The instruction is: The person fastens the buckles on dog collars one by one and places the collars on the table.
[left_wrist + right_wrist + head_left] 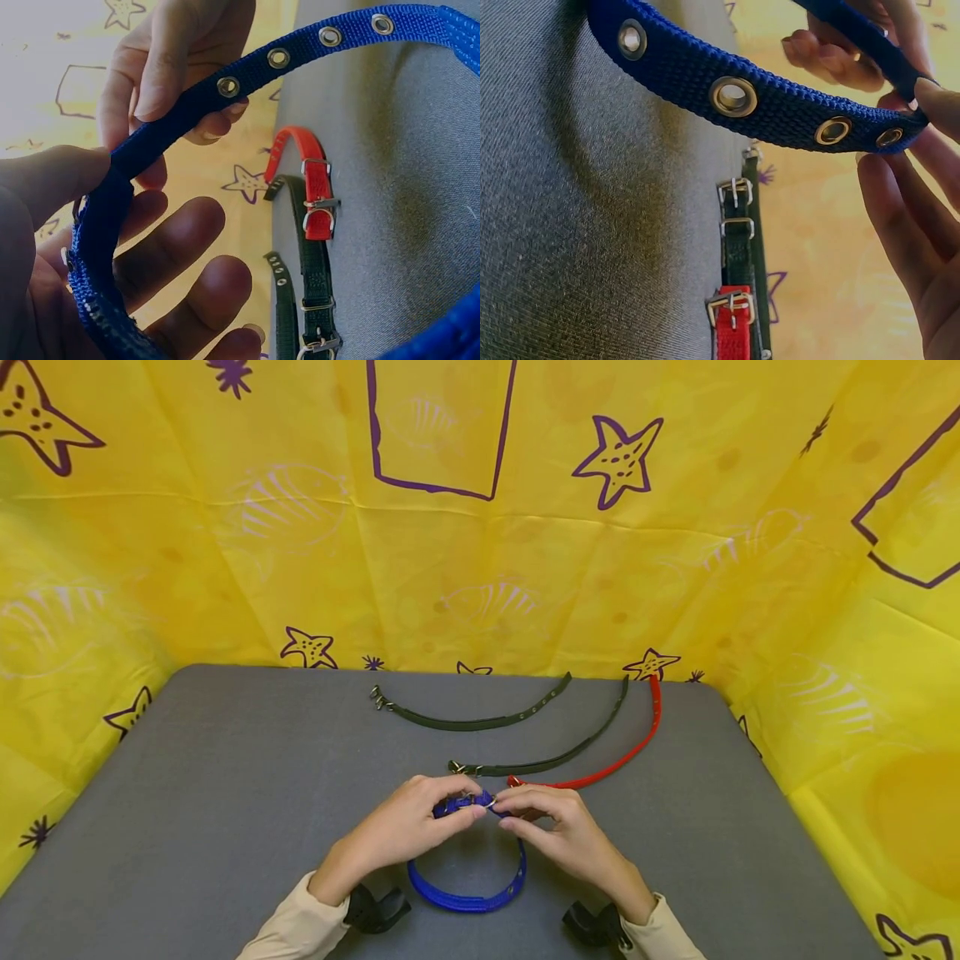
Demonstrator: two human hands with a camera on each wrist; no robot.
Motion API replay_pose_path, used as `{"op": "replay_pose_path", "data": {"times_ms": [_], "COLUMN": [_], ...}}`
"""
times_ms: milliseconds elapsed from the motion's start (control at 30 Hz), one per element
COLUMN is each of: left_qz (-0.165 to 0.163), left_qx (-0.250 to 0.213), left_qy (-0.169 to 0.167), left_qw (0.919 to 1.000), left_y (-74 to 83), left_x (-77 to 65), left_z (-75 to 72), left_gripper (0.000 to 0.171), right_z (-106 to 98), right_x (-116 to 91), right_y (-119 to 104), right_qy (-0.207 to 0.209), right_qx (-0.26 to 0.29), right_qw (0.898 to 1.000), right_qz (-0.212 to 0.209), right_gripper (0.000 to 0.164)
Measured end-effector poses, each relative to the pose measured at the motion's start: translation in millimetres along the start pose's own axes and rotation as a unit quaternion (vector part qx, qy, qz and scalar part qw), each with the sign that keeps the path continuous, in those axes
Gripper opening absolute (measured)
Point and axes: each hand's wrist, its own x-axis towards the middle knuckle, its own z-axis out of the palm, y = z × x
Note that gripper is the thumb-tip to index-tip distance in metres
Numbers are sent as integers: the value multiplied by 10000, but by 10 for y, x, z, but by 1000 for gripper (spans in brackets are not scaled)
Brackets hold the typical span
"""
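A blue pet collar (pixel 467 904) with metal eyelets (pixel 733 96) is bent into a loop near the front of the table. My left hand (pixel 408 822) holds its buckle end between thumb and fingers; the other fingers are spread in the left wrist view. The buckle (pixel 470 798) is partly covered by those fingers. Opposite, my right hand (pixel 562 831) pinches the eyelet end of the strap (pixel 161 131) close to the buckle end. Both hands' fingertips nearly meet at a metal ring (pixel 491 803). The strap's very tip is hidden among the fingers.
Beyond the hands, a red collar (pixel 630 756) and a dark green collar (pixel 540 768) lie in curves on the grey table (pixel 247 777). Another dark green collar (pixel 472 725) is farther back. Yellow patterned cloth (pixel 420 560) surrounds the back and sides.
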Motion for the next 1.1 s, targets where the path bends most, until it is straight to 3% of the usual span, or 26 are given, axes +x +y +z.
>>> {"op": "replay_pose_path", "data": {"times_ms": [233,533,767,900,1100], "left_qz": [21,-117,-80,-200,-292], "left_qx": [-5,-225,-362,-558,-713], "left_qy": [-105,23,204,51,-108], "left_qw": [9999,9997,9991,9982,9970], "left_y": [-21,-12,5,8,22], "left_x": [11,14,10,1,4], "left_z": [22,21,-16,-19,10], "left_gripper": [23,18,16,16,21], "right_z": [-3,-14,-20,-58,-107], "right_x": [9,13,-1,-2,19], "right_y": [-58,-56,-28,-33,-29], "right_qy": [-72,-140,-48,124,216], "right_qx": [204,138,9,-139,-370], "right_qw": [9985,9975,9983,9972,9980], "right_qz": [501,673,573,718,463], "right_gripper": [27,18,21,21,23]}}
